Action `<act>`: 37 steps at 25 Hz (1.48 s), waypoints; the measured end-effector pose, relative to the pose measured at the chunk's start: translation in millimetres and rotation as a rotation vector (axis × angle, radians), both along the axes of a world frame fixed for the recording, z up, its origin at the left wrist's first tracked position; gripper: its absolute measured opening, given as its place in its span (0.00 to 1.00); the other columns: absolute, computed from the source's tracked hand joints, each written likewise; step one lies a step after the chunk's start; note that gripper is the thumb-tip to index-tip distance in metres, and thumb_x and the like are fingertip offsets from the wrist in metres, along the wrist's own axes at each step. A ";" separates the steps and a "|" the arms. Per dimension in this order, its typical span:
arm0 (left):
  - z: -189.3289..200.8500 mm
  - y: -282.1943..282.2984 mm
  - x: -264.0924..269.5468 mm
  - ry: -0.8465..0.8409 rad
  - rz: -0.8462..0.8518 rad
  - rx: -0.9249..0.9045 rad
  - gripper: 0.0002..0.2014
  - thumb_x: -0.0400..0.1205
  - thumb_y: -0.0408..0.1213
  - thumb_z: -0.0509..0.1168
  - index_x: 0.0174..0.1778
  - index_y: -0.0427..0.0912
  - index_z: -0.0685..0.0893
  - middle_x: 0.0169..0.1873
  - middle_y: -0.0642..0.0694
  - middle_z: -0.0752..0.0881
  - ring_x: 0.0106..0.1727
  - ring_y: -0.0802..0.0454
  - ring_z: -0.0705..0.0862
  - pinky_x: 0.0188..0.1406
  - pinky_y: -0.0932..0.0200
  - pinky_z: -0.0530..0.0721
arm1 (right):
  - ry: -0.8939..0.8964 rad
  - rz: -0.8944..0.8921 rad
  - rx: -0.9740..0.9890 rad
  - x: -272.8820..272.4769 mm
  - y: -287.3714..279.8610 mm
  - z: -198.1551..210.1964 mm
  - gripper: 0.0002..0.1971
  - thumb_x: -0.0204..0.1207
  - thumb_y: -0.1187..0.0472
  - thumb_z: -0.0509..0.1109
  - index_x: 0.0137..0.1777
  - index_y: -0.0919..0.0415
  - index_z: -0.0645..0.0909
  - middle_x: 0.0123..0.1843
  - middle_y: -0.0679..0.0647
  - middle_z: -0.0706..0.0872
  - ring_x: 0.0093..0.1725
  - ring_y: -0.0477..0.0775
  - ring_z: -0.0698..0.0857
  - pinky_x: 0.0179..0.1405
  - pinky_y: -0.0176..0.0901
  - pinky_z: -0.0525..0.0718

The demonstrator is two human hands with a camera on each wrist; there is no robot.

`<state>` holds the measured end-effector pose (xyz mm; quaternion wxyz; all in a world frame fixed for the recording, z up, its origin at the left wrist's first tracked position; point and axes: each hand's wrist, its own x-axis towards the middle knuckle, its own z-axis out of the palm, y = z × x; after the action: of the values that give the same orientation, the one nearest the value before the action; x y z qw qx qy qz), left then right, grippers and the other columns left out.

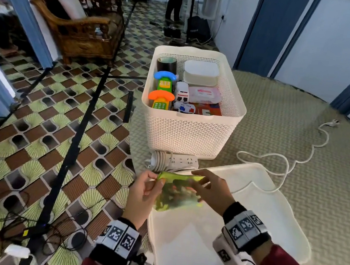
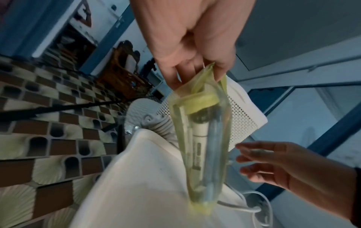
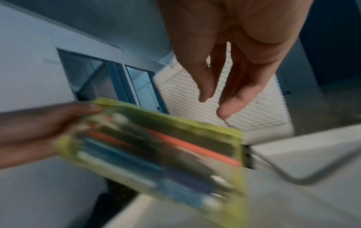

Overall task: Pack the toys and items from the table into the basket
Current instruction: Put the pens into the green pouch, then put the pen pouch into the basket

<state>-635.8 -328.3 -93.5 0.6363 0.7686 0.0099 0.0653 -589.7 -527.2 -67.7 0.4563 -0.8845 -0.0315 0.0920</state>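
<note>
A yellow-green transparent pouch (image 1: 177, 193) of pens is pinched at its top corner by the left hand (image 1: 143, 192), above the white tabletop (image 1: 199, 238). The right hand (image 1: 212, 189) is held beside it, fingers straight, gripping nothing. No writing can be read. The basket (image 1: 189, 130) stands beyond on the floor.

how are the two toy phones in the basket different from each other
The upper toy phone has a blue handset; the lower toy phone has an orange one. The blue-handset phone lies farther back in the basket, beside a dark roll; the orange-handset one sits nearer the front wall. Both have green bodies with yellow keypads and lie along the basket's left side.
</note>
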 end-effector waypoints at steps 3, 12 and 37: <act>24.1 -7.0 21.8 0.152 -0.123 -0.214 0.15 0.88 0.44 0.55 0.54 0.37 0.83 0.43 0.41 0.90 0.45 0.48 0.89 0.46 0.58 0.87 | 0.113 0.069 -0.032 -12.3 32.8 22.2 0.25 0.72 0.45 0.73 0.67 0.52 0.77 0.52 0.49 0.83 0.53 0.53 0.84 0.48 0.49 0.87; 45.0 45.4 87.0 0.190 -0.424 -0.197 0.10 0.86 0.39 0.59 0.60 0.53 0.80 0.62 0.51 0.84 0.65 0.54 0.81 0.55 0.74 0.77 | -0.054 -0.503 0.145 -14.0 42.5 56.1 0.21 0.58 0.53 0.75 0.49 0.63 0.84 0.41 0.62 0.88 0.41 0.57 0.84 0.42 0.52 0.83; 212.5 34.1 294.1 -0.081 -0.560 -0.349 0.15 0.85 0.53 0.56 0.55 0.52 0.85 0.48 0.54 0.90 0.50 0.60 0.89 0.44 0.64 0.85 | -0.459 -0.416 0.664 125.4 45.3 180.6 0.16 0.68 0.73 0.75 0.56 0.66 0.81 0.51 0.56 0.91 0.49 0.55 0.90 0.41 0.41 0.88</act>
<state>-341.7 -294.2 119.0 0.7515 0.6176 -0.2161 -0.0844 -464.3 -482.0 112.9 0.7051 -0.6754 0.0187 -0.2152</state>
